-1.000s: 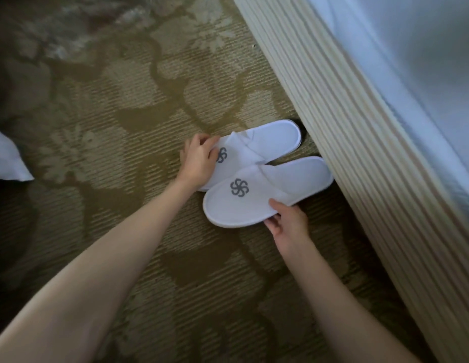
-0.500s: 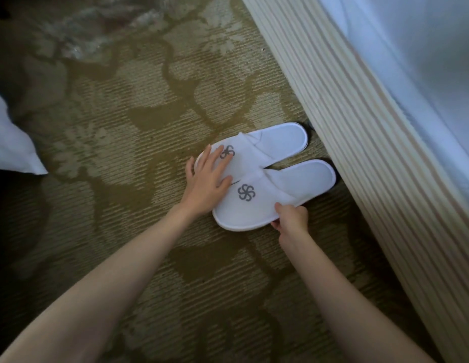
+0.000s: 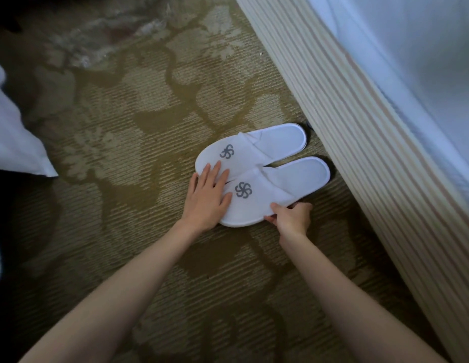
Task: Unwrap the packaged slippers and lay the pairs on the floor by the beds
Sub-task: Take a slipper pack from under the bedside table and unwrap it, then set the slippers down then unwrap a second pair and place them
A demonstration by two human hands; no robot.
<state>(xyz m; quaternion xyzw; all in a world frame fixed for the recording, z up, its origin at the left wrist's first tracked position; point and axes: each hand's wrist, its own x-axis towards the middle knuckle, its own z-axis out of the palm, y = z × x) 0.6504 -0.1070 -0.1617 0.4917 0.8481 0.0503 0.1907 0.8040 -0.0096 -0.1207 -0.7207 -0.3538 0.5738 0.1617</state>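
Two white slippers with grey pinwheel logos lie side by side on the patterned carpet, heels toward the bed. The far slipper (image 3: 264, 145) points its toe toward me and to the left. The near slipper (image 3: 280, 184) lies just below it, touching it. My left hand (image 3: 205, 200) rests flat, fingers spread, across the toes of both slippers. My right hand (image 3: 291, 218) pinches the near slipper's lower edge between thumb and fingers.
The bed's striped cream skirt (image 3: 359, 153) runs diagonally on the right, white bedding (image 3: 411, 61) above it. Crumpled clear plastic wrap (image 3: 105, 35) lies on the carpet at top left. A white cloth corner (image 3: 15, 142) juts in from the left.
My left hand has slid from gripping the far slipper's toe to lying flat over both toes. The pair now lies closer together; my right hand keeps its hold on the near slipper.
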